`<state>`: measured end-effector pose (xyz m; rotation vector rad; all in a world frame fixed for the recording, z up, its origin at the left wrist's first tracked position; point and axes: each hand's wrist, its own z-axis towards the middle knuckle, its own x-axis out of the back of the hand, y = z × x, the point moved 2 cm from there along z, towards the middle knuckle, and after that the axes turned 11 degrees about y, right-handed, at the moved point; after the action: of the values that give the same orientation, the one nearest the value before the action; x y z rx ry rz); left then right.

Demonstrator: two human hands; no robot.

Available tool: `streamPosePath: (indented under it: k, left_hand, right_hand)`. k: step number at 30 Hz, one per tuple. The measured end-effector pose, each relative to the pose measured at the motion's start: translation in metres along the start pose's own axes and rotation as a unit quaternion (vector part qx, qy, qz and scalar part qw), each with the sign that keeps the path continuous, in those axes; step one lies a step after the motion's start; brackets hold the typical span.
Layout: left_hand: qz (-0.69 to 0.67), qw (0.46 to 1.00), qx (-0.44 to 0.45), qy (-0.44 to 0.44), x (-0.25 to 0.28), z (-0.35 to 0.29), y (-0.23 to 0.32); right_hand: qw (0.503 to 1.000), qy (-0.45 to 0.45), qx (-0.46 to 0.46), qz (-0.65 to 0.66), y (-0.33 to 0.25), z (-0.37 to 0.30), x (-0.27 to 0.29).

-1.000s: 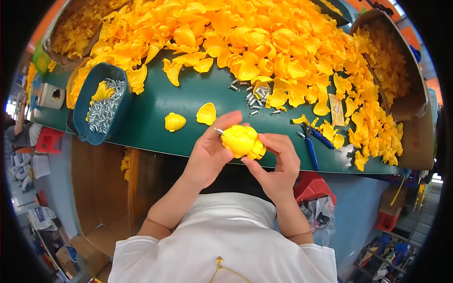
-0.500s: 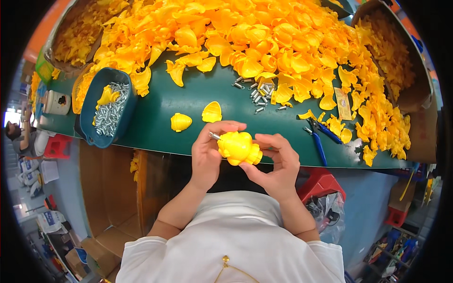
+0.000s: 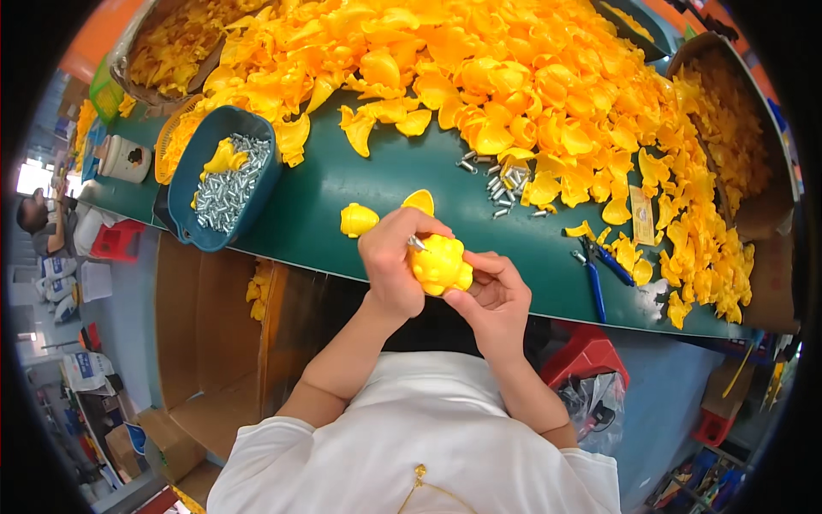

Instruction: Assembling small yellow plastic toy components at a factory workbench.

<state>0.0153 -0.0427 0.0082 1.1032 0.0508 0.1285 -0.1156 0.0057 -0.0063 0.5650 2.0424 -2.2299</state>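
While bare green table (image 3: 312, 201) borders its near edge (image 3: 300, 264), left hand (image 3: 394, 261) and right hand (image 3: 495, 300) clamp a yellow figure (image 3: 441, 266).

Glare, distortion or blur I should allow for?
All in the head view: fisheye bows the glossy green tabletop, which shows pale sheen; the bright white patch at far left is blown out; the rounded yellow plastic piece being held looks fairly sharp.

No lettering could be read: a small tan card (image 3: 643, 216) on the green tabletop (image 3: 317, 210) bore print too tiny to make out, a white package (image 3: 88, 372) at the far left carried a blurred blue block, and the white tub (image 3: 119, 163) showed a dark mark, its shape unclear
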Motion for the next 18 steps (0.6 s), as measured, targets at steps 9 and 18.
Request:
streamPosePath:
  k: [9, 18]
  left_hand:
    - [-0.253, 0.961, 0.106, 0.016, 0.015, -0.016, -0.001]
    - [-0.228, 0.97, 0.064, 0.059, 0.014, -0.013, 0.01]
  right_hand:
    - [0.995, -0.07, -0.022, 0.067, -0.021, 0.023, -0.007]
    - [0.983, -0.135, 0.124, -0.006, -0.024, 0.03, -0.018]
